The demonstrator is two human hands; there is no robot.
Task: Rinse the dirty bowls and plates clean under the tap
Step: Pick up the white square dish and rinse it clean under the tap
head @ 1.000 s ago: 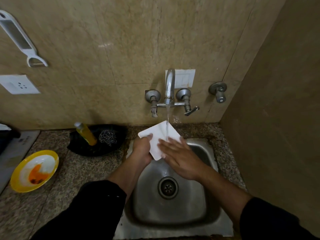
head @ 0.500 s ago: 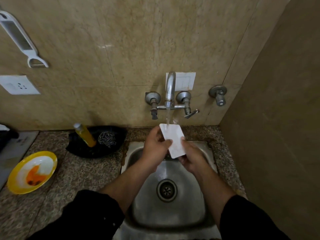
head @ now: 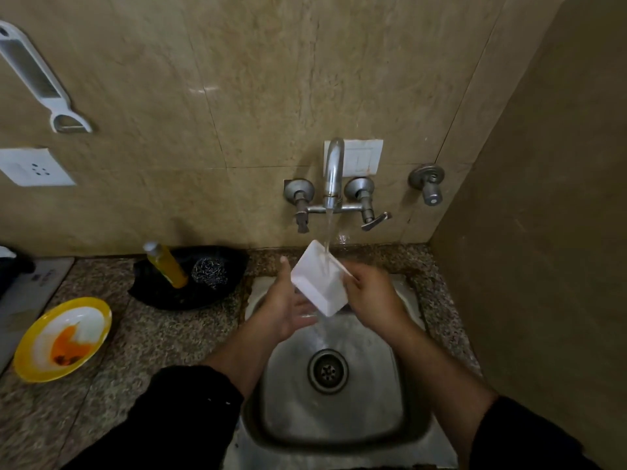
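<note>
A white square dish (head: 317, 279) is held tilted under the running tap (head: 333, 174), with the stream falling into its hollow side and running off into the steel sink (head: 400, 395). My right hand (head: 371, 293) grips the dish's right edge. My left hand (head: 288, 307) lies flat and palm-up beneath its left side, fingers apart, touching the underside. A dirty yellow-rimmed plate (head: 62, 337) with orange food residue sits on the granite counter at the left.
A black tray (head: 159, 293) behind the sink's left corner holds a yellow soap bottle (head: 168, 266) and a steel scrubber (head: 210, 273). The side wall stands close on the right. A peeler (head: 44, 86) and a socket (head: 34, 167) are on the back wall.
The dish turned from edge-on to hollow side up under the stream. My left hand let go of its edge and opened beneath it; my right hand moved up onto the right edge.
</note>
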